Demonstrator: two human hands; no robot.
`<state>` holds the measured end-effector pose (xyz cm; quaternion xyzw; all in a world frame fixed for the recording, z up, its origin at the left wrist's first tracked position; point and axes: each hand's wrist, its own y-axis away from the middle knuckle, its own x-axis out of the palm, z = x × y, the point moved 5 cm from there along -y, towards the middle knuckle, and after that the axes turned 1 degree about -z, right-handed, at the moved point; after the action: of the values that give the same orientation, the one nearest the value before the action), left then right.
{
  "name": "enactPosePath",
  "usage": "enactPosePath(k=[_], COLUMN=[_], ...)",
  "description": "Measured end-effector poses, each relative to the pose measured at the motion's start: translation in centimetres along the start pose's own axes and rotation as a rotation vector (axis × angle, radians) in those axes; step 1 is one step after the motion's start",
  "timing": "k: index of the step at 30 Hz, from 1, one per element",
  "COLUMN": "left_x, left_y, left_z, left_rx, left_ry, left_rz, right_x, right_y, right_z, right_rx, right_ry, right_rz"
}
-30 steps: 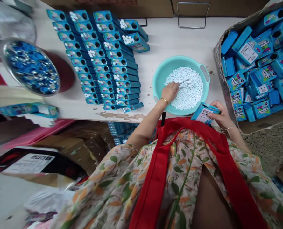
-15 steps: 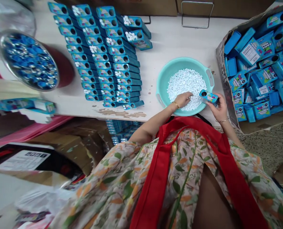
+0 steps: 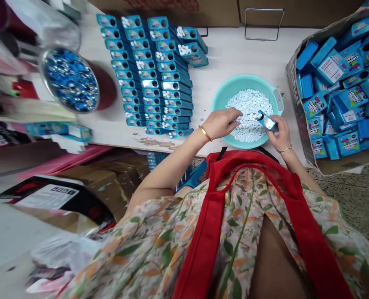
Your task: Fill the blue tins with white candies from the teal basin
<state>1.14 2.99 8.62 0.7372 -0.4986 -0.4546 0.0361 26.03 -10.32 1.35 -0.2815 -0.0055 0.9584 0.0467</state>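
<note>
A teal basin (image 3: 223, 89) full of small white tablets (image 3: 249, 104) sits on the white table near its front edge. My right hand (image 3: 280, 133) grips a small blue box (image 3: 267, 121) over the basin's near side, its round hole turned toward my left hand. My left hand (image 3: 221, 123) hovers over the tablets with its fingers pinched together close to the box's opening; what they hold is too small to make out. A gold bangle sits on each wrist.
Rows of blue boxes (image 3: 150, 74) with round holes, some showing white tablets, lie left of the basin. A cardboard carton (image 3: 340, 83) of loose blue boxes stands at the right. A round metal tray of blue pieces (image 3: 69, 79) stands at the far left.
My right hand has brought the blue box up from the table's edge to over the basin. My left hand has lifted off the tablets and moved toward the box's hole.
</note>
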Motion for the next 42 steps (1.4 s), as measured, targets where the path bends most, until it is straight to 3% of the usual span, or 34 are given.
enactPosePath(k=[5, 9, 11, 13, 16, 20, 23, 25, 28, 33, 35, 37, 40, 42], left_x=[-3.2, -4.7, -5.1, -5.1, -3.6, 2.1, 6.6, 8.2, 8.0, 5.9, 5.8, 6.0, 7.2, 9.0], left_y=[-0.4, -0.6, -0.4, -0.2, -0.1, -1.5, -3.0, -3.5, -3.4, -2.5, -2.2, -1.0, 3.3, 6.3], left_z=[-4.6, -8.1, -8.5, -7.4, -4.0, -0.5, -0.3, -0.4, -0.2, -1.0, -0.4, 2.3, 8.0, 10.6], left_rx=[-0.170, -0.193, -0.194, -0.213, -0.263, -0.381, -0.478, -0.517, -0.468, -0.075, -0.047, -0.189, -0.594, -0.852], left_ry=[-0.253, -0.338, -0.326, -0.279, -0.106, 0.458, 0.826, 0.898, 0.876, 0.852, 0.866, 0.833, 0.695, 0.651], left_rz=[0.121, 0.120, 0.087, 0.038, -0.067, -0.264, -0.455, -0.543, -0.516, -0.261, -0.291, -0.517, -0.960, -1.053], right_x=[1.9, 2.8, 3.2, 3.4, 3.6, 4.6, 5.9, 6.4, 5.9, 4.2, 3.5, 2.3, 0.1, -0.8], right_y=[0.2, 0.4, 0.4, 0.3, 0.2, 0.0, -0.1, -0.2, -0.9, -2.5, -3.0, -3.4, -4.4, -5.1], right_z=[0.5, 0.5, 0.1, -0.3, -0.7, -0.1, 1.1, 1.9, 2.8, 2.9, 2.2, 0.7, -2.4, -4.3], right_rx=[-0.099, -0.094, -0.064, -0.034, 0.003, -0.003, -0.002, 0.003, -0.006, 0.017, 0.058, 0.161, 0.341, 0.410], right_ry=[0.029, 0.019, 0.014, 0.032, 0.082, 0.096, 0.076, 0.042, -0.021, -0.083, -0.109, -0.134, -0.206, -0.272], right_rz=[0.010, 0.001, 0.015, 0.016, -0.018, -0.026, 0.048, 0.107, 0.206, 0.422, 0.454, 0.369, 0.136, 0.032])
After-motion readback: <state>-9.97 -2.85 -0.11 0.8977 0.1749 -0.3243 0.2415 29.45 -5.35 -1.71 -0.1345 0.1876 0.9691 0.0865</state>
